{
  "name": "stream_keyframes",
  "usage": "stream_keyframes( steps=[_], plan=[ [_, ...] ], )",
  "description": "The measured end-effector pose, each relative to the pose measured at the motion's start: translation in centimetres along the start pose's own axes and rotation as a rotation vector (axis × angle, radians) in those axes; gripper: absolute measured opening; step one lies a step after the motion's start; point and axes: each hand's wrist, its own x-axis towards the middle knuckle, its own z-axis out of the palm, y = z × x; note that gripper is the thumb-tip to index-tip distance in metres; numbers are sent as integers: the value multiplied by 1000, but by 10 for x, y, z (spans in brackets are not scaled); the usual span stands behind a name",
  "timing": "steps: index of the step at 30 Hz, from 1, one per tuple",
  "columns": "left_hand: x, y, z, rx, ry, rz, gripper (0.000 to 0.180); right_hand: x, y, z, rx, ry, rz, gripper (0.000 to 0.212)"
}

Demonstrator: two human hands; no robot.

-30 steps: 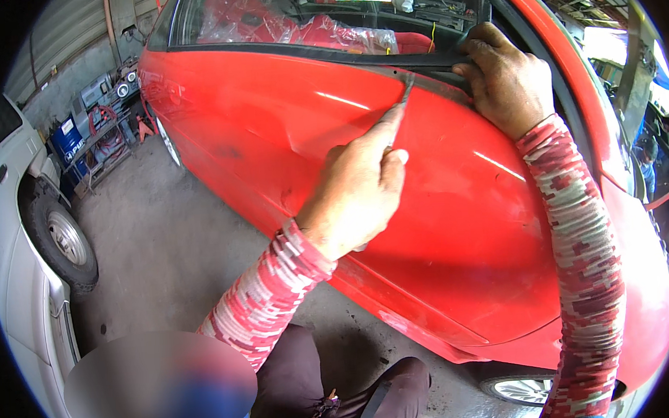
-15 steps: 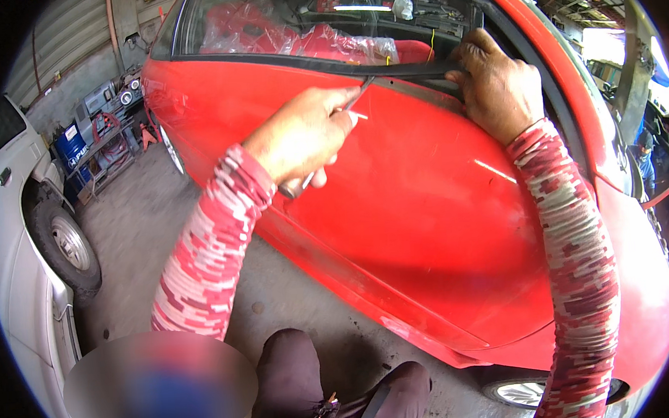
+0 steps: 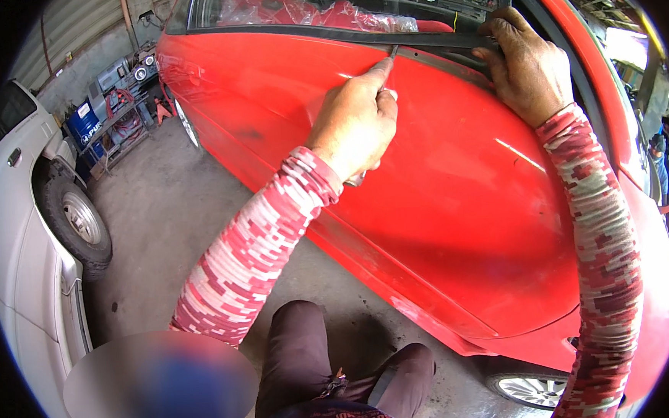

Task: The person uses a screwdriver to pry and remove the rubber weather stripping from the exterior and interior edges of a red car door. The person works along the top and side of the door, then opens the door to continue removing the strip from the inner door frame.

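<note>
The red car door [image 3: 441, 202] stands before me, with a black window trim strip [image 3: 447, 40] along its top edge. My left hand [image 3: 354, 123] is closed around a screwdriver [image 3: 393, 54], whose thin tip touches the door's top edge just under the strip. Most of its handle is hidden in my palm; its end shows below the hand. Farther right, my right hand [image 3: 529, 71] pinches the strip between thumb and fingers, and it sits lifted off a bare dark ledge [image 3: 452, 68] there.
Behind the window glass are plastic-wrapped red seats [image 3: 338, 13]. A silver vehicle [image 3: 27, 189] with an exposed wheel [image 3: 79, 221] stands at left. Farther back are a metal rack [image 3: 123, 126], a blue drum [image 3: 84, 121] and a red jack stand [image 3: 162, 111]. A blurred oval covers the lower left.
The view has shifted, so the car sits higher and farther right. My left hand has swung rightward, tilting the screwdriver steeper with its tip still by the strip. My right hand keeps its pinch.
</note>
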Motion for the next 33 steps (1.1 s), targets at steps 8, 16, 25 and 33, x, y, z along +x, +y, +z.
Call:
stream_keyframes(
  steps=[8,16,25,33],
  plan=[
    [4,6,-16,-13,-88,-35,59,5,-44,-17,-417,-44,-2,34],
    [3,7,-25,-29,-134,-27,58,35,-60,32,-141,-125,-13,30],
    [8,10,-53,142,-235,-43,55,33,-61,28,-98,-129,65,28],
    [7,4,-49,67,-217,-15,54,36,-65,26,-100,-160,62,32]
  ],
)
